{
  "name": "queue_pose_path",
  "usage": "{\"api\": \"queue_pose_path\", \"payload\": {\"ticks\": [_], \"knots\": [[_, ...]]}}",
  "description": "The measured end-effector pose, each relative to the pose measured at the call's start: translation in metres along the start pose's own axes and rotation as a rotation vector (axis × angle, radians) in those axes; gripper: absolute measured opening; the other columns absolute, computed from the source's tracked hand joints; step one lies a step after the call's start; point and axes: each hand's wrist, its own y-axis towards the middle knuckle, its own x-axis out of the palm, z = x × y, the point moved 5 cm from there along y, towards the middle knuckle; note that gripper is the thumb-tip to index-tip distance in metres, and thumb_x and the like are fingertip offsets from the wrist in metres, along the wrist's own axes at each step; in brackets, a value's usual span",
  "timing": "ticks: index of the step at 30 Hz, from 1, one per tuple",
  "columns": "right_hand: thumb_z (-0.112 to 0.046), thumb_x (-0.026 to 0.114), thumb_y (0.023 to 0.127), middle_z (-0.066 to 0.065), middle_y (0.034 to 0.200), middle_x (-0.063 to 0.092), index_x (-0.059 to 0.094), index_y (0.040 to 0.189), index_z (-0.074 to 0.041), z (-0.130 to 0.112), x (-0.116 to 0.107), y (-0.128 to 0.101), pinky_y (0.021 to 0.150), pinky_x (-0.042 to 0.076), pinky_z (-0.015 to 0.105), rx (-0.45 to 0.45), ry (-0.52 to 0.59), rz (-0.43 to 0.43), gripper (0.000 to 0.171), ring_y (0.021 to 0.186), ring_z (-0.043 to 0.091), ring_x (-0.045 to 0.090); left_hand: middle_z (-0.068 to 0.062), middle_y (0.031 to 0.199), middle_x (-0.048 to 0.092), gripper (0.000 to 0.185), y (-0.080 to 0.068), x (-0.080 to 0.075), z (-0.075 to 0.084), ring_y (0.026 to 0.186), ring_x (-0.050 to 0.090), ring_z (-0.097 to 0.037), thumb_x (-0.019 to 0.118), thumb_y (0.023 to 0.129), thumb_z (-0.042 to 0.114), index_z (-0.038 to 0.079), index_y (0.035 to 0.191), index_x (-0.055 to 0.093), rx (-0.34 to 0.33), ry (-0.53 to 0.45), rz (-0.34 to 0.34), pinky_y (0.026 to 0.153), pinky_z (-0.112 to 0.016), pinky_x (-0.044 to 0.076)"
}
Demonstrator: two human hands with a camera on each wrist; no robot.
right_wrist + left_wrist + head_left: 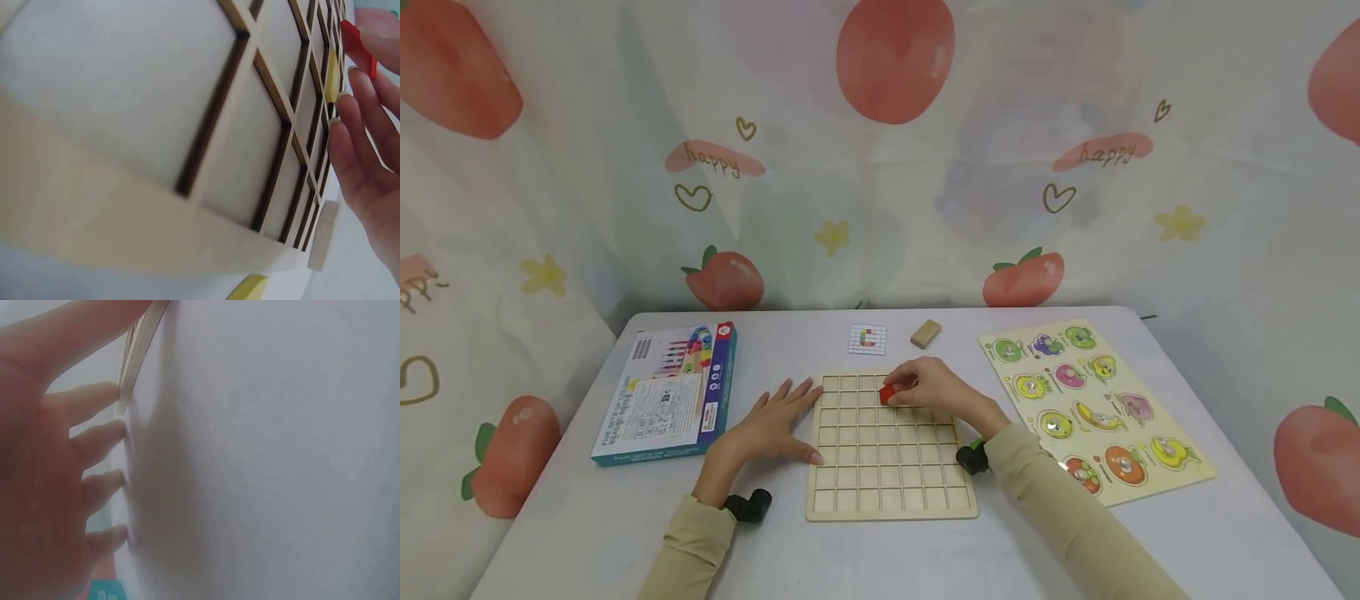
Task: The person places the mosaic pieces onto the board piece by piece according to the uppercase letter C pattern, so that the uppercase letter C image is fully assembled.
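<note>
Red block (887, 395): your right hand (934, 387) pinches it over the far rows of the wooden grid board (892, 516); your left hand (771, 425), fingers spread, touches the left edge, farther from it.

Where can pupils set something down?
Bare table lies between box and patterned card, and in front of the gridded board, between the sleeves. Crowded: the board's left edge, by the left hand; its far end, by the right hand.
</note>
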Motion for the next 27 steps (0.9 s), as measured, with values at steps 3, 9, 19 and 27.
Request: {"api": "queue_pose_path", "payload": {"ticks": [3,9,19,27], "knots": [[-0.015,0.082,0.088,0.009,0.104,0.077,0.078,0.112,-0.003,0.000,0.002,0.003,0.081,0.056,0.028,-0.010,-0.022,-0.005,0.028,0.088,0.012,0.067,-0.011,0.173,0.018,0.109,0.000,0.000,0.001,0.160,0.003,-0.041,0.088,0.077,0.047,0.014,0.163,0.031,0.000,-0.002,-0.002,0.127,-0.065,-0.001],[-0.014,0.083,0.087,0.006,0.103,0.075,0.078,0.111,-0.004,-0.001,0.006,0.005,0.079,0.055,0.027,-0.002,-0.054,-0.013,0.026,0.087,0.011,0.064,-0.010,0.173,0.018,0.109,-0.001,-0.001,0.001,0.160,0.002,-0.040,0.088,0.076,0.048,0.014,0.163,0.031,-0.006,-0.008,-0.002,0.127,-0.064,-0.001],[-0.008,0.083,0.086,0.003,0.090,0.069,0.078,0.108,-0.003,-0.001,0.008,0.002,0.074,0.052,0.024,0.008,-0.071,-0.001,0.023,0.080,0.008,0.060,-0.010,0.173,0.018,0.108,-0.002,-0.001,0.003,0.160,0.002,-0.040,0.088,0.077,0.047,0.014,0.163,0.031,-0.004,-0.009,-0.003,0.127,-0.064,-0.001],[-0.008,0.080,0.088,0.002,0.092,0.073,0.077,0.108,-0.004,0.003,0.002,-0.005,0.075,0.054,0.026,-0.003,-0.056,0.020,0.021,0.081,0.009,0.062,-0.010,0.173,0.017,0.108,-0.001,0.000,0.001,0.160,0.002,-0.040,0.088,0.077,0.046,0.015,0.163,0.031,0.000,-0.003,-0.006,0.127,-0.064,-0.001]]}}
